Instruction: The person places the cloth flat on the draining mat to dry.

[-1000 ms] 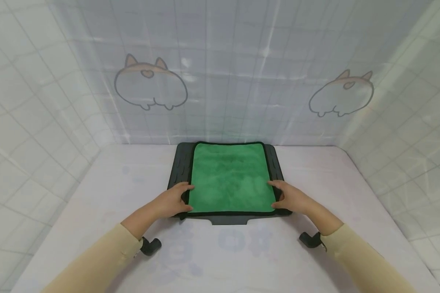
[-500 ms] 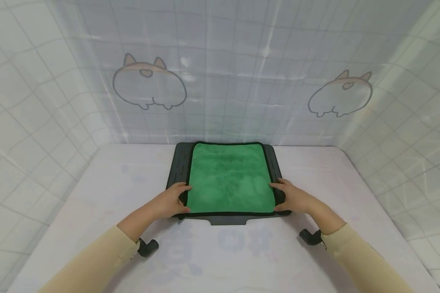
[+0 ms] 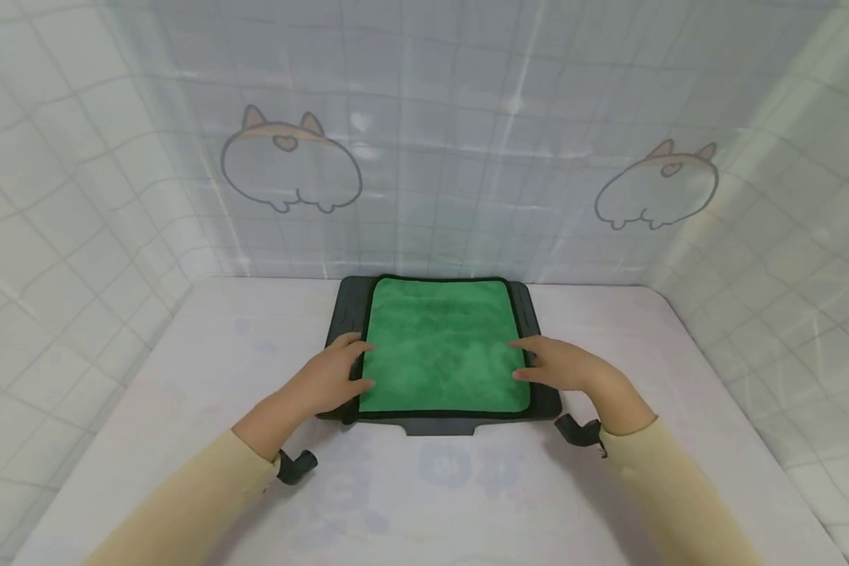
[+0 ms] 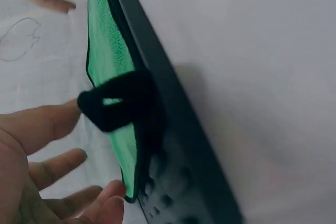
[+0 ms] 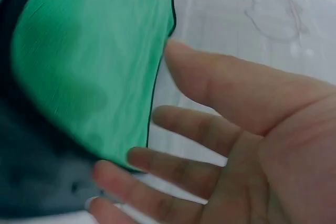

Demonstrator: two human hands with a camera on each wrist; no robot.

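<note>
A green cloth (image 3: 442, 338) with a black border lies flat on a dark grey tray (image 3: 351, 303). My left hand (image 3: 328, 377) is over the cloth's left edge, fingers straight and spread apart, gripping nothing. On the opposite side, my right hand (image 3: 566, 365) hangs over the right edge, also with fingers spread and holding nothing. In the left wrist view, a black loop (image 4: 142, 95) sticks up at the cloth's near edge, close to the thumb; whether they touch I cannot tell. The right wrist view has the fingers (image 5: 178, 169) beside the cloth's rounded corner (image 5: 58, 93).
The tray stands on a pale patterned tabletop (image 3: 439, 503), its far side near a white grid-patterned sheet (image 3: 460, 157) with animal drawings. Similar sheets hang to the left and right. Small black devices (image 3: 297, 467) sit under both wrists.
Both hands have come away from the cloth's front corners, rising and shifting slightly farther from me, with the right one also moving inward. The cloth and tray have stayed in place.
</note>
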